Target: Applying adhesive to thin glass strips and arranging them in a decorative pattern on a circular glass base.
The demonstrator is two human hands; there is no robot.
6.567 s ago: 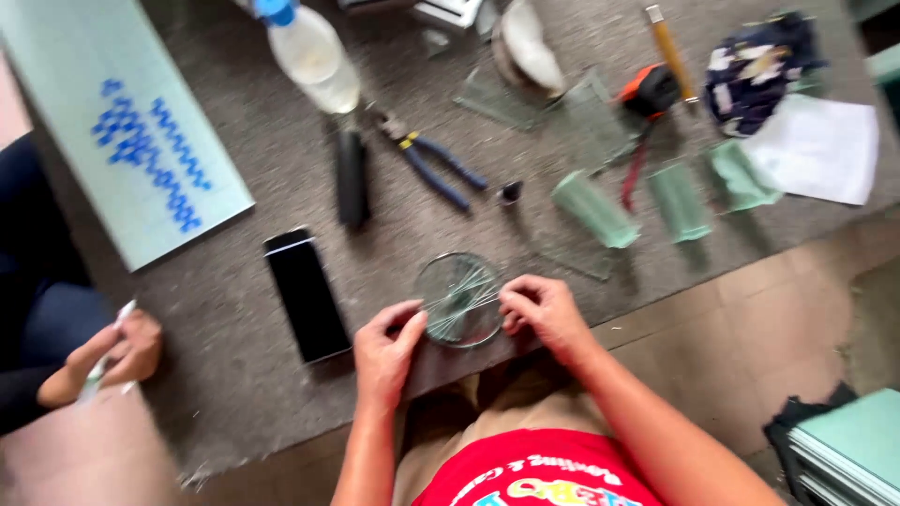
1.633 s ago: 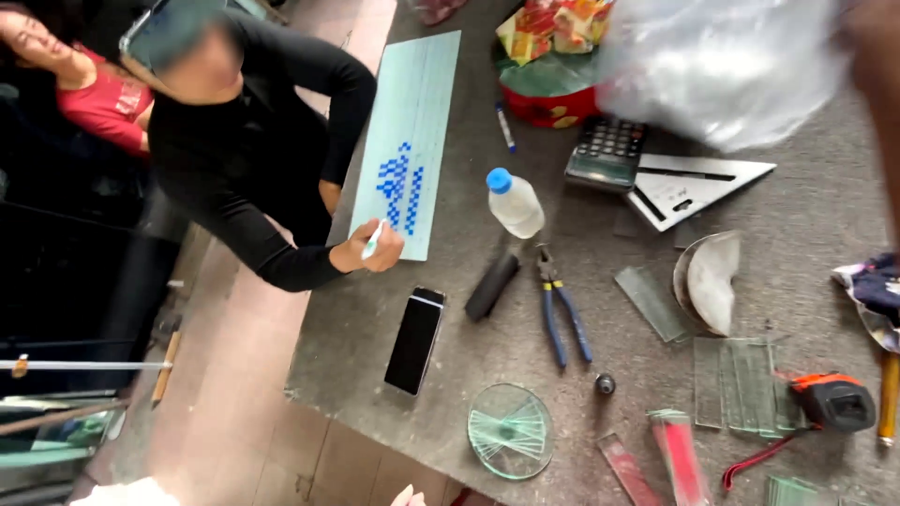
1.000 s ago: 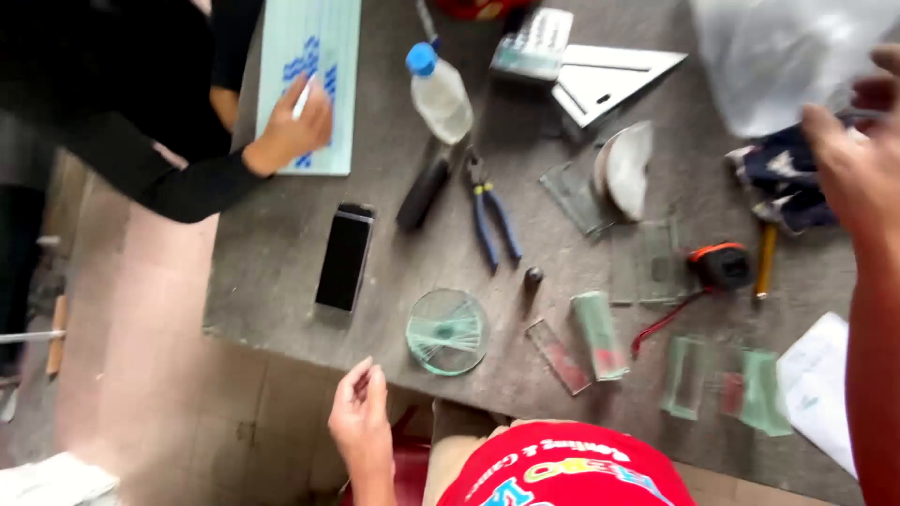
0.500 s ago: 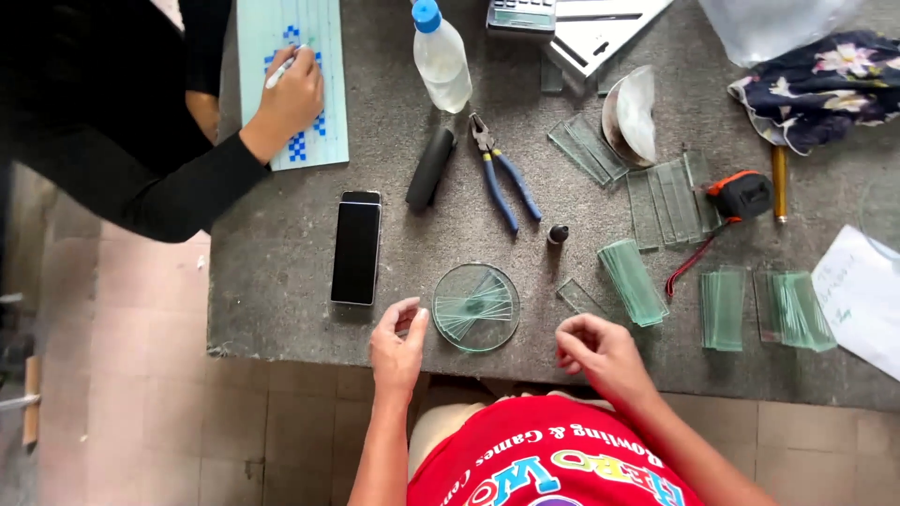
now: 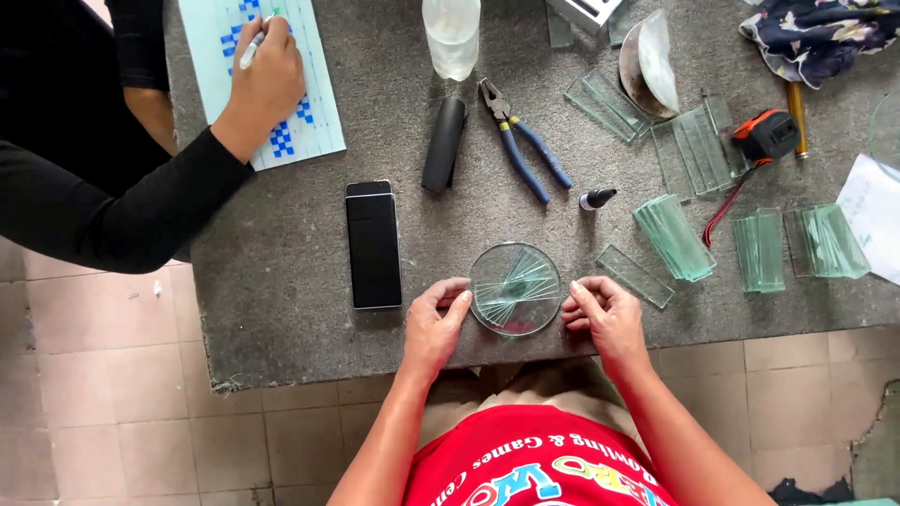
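A round clear glass disc (image 5: 514, 289) with thin glass strips fanned across it lies near the front edge of the grey felt-covered table (image 5: 281, 262). My left hand (image 5: 433, 320) rests at the disc's left rim, fingertips touching it. My right hand (image 5: 605, 314) sits at the disc's right rim, fingers curled against the edge. Neither hand lifts the disc; it stays flat on the table between them.
A black phone (image 5: 374, 243) lies left of the disc. Behind are a black cylinder (image 5: 443, 143), blue-handled pliers (image 5: 523, 153), a small dropper bottle (image 5: 596, 198), a plastic bottle (image 5: 451, 36), stacks of glass strips (image 5: 675, 235) and a tape measure (image 5: 768, 134). Another person's hand (image 5: 263, 82) marks a blue-checked sheet (image 5: 275, 84).
The view has swung from the table's far side down to the disc. Both my hands have come up to the disc's rim, the right one closing in from the right.
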